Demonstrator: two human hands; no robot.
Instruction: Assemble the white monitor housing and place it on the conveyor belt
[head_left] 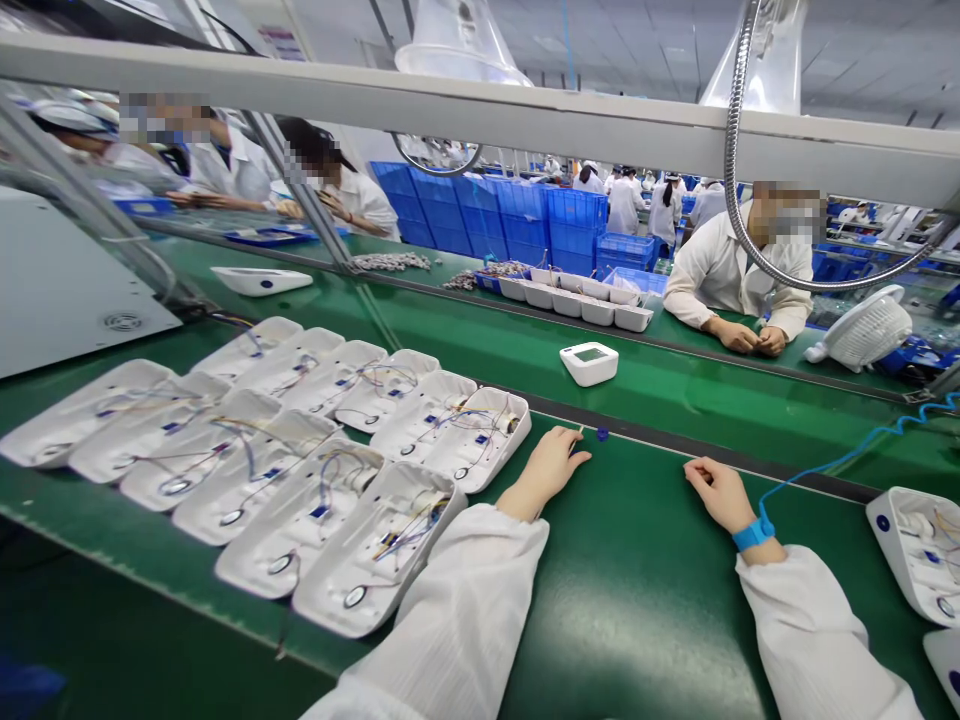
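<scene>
My left hand [551,465] rests on the green table just right of the nearest white housing [480,440]. Its thumb and fingertips are apart, and a small pale tip shows by the index finger; whether the hand holds it I cannot tell. A small blue part [602,434] lies just beyond the fingertips. My right hand [720,493], with a blue wrist strap [754,533], is over the table further right, its fingers curled together and nothing visible in them. Rows of open white housings with wires and round metal discs stand to the left.
A white device with a screen [590,364] sits on the green belt [675,385] ahead. More housings [911,550] stand at the right edge. A coiled blue cord [847,465] runs from the strap. A person [742,270] leans on the far bench. A metal rail crosses above.
</scene>
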